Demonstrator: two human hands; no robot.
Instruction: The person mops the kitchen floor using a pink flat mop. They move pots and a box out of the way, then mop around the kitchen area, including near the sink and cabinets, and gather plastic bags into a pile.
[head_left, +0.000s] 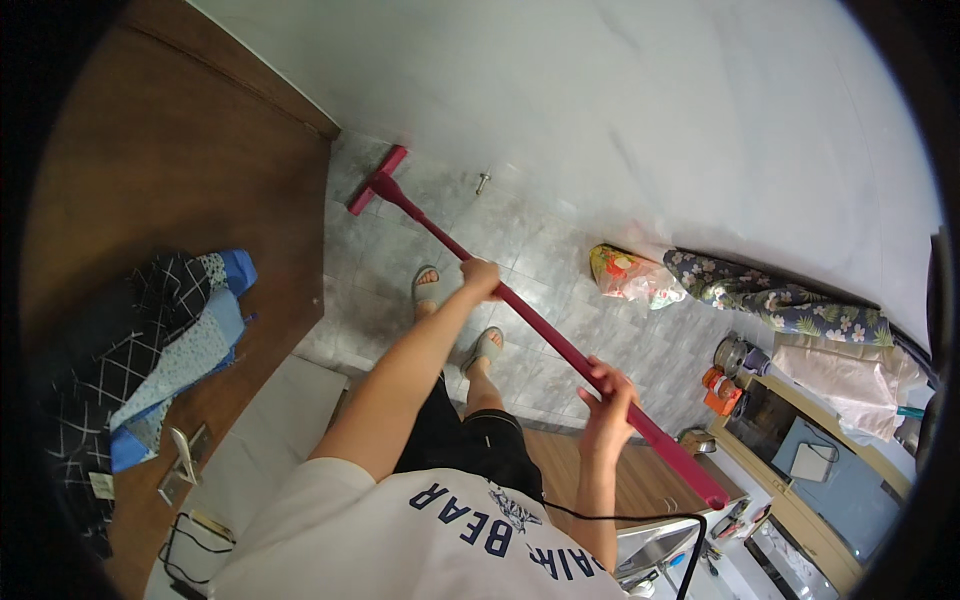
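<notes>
A dark red long-handled floor tool (551, 337) with a flat T-shaped head (377, 181) runs diagonally across my view. By its shape it is a floor squeegee or broom; the head's underside is hidden. My left hand (480, 279) grips the middle of the pole. Farther up, near the thicker end, my right hand (611, 405) loosely holds it with some fingers apart. The head lies against the grey tiled floor (450, 202) near the foot of the wall and the brown door. My feet, in sandals (484, 346), stand beside the pole.
A metal door stop (483, 181) stands near the wall (600, 97). Clothes (180, 352) hang on the brown door (247, 187), left. Rightward are a plastic bag (630, 274), a floral cloth (772, 296), a wooden cabinet (555, 457) and a glass-fronted cabinet (840, 480). A black cable (637, 517) crosses near my right arm.
</notes>
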